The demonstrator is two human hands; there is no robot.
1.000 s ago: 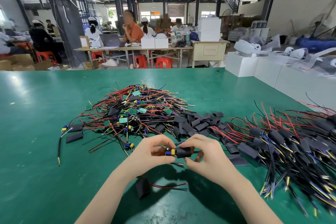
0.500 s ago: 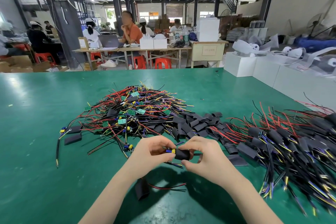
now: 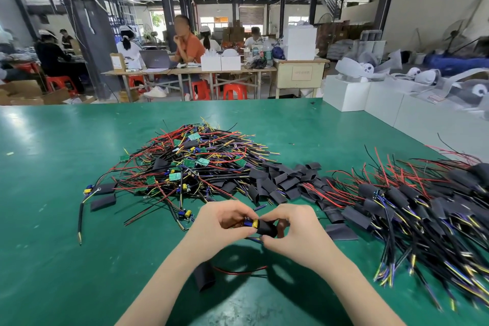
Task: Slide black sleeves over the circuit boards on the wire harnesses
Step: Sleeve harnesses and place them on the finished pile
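Note:
My left hand (image 3: pixel 221 222) pinches the end of a circuit board (image 3: pixel 251 223), where its blue and yellow parts show. My right hand (image 3: pixel 293 230) grips a black sleeve (image 3: pixel 267 227) that covers the rest of that board. Both hands meet just above the green table (image 3: pixel 53 246), near its front. The harness's red and black wires (image 3: pixel 238 270) trail below my hands. Behind lies a pile of bare harnesses (image 3: pixel 190 164) with green boards. Loose black sleeves (image 3: pixel 280 180) lie heaped to its right. Sleeved harnesses (image 3: pixel 412 204) fill the right side.
One loose sleeve (image 3: pixel 204 276) lies under my left forearm, two more (image 3: pixel 103 201) at the left beside a stray black wire (image 3: pixel 80 222). White boxes (image 3: pixel 346 92) line the table's far right. People sit at tables (image 3: pixel 185 71) beyond.
The sleeve has slid a little further left over the board, so less of the blue and yellow end shows. My hands have closed together slightly.

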